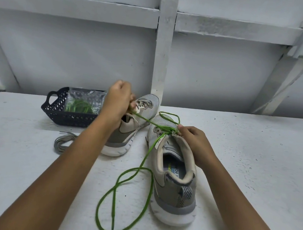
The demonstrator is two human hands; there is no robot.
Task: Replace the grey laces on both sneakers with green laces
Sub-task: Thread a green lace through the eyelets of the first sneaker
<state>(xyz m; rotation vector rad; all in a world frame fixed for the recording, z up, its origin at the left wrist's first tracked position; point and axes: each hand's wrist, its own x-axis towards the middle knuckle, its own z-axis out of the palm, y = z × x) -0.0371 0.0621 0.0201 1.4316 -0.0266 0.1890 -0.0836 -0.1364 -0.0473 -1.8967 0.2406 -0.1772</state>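
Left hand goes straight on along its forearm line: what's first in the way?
Likely the toe of the far sneaker, just beyond the left hand; if it clears that, the white wall post. Depth unclear.

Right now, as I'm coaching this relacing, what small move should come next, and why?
Probably the left hand pulls its strand a little further while the right hand pins the green lace at the front eyelets of the near sneaker: a loose loop sits beyond that hand and wants drawing snug.
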